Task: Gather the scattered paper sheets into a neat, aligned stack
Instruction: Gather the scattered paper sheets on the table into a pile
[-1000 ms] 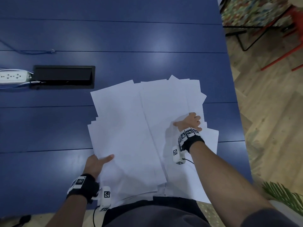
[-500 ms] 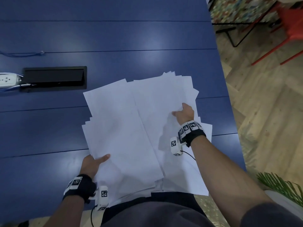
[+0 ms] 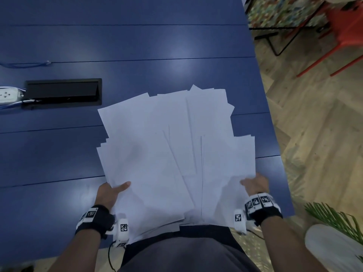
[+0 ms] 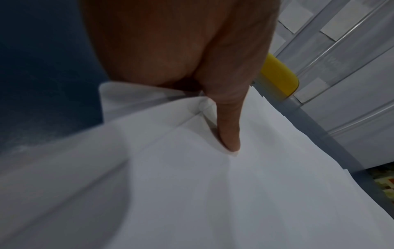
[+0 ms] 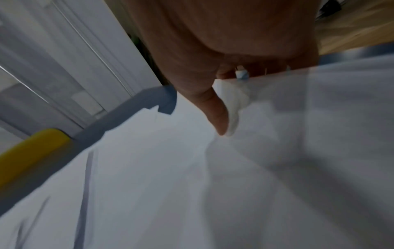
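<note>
Several white paper sheets lie fanned and overlapping on the blue table, their near ends over the table's front edge. My left hand pinches the left edge of the pile, thumb on top and fingers hidden beneath the sheets. My right hand pinches the right edge of the pile near the table's right side. Its thumb presses on the top sheet, with the other fingers under the paper.
A black cable hatch is set into the table at the left, with a white power strip beside it. Past the table's right edge are a wooden floor, a red chair and a potted plant.
My right hand left the middle of the sheets, came back toward me and took the pile's right edge. A sheet now lies farther right on top. The left hand kept its hold.
</note>
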Demonstrator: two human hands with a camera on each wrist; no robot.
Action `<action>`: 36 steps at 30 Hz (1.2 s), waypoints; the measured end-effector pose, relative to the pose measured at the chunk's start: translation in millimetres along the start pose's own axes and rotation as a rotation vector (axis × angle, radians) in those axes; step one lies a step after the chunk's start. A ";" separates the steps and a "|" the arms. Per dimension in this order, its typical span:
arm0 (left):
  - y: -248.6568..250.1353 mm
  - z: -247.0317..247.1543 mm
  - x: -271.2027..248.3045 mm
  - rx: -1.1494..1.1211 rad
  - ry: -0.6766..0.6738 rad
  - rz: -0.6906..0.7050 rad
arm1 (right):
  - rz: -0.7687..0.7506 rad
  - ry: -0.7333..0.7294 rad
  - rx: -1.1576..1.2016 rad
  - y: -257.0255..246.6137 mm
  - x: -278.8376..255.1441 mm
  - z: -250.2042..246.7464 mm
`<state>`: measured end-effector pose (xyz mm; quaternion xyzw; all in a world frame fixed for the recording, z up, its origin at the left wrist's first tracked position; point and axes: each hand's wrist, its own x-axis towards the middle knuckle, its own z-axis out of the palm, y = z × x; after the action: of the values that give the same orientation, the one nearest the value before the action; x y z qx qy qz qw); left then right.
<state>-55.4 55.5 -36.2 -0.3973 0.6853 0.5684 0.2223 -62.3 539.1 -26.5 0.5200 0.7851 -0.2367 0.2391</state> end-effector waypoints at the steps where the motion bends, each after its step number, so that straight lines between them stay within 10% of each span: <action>1: -1.4 -0.7 1.7 -0.001 -0.009 -0.002 | 0.015 0.009 -0.012 7.4 -7.5 7.1; 26: -16.1 -3.8 13.8 -0.015 -0.002 -0.009 | -0.235 -0.035 0.373 -3.0 -6.2 -35.5; 36: -21.9 -8.4 18.7 -0.013 -0.013 -0.007 | -0.233 -0.126 0.448 -136.0 26.4 -22.7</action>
<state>-47.7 41.2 -61.5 -0.3977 0.6786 0.5747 0.2259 -200.8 524.5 -8.6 0.4502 0.7514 -0.4625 0.1375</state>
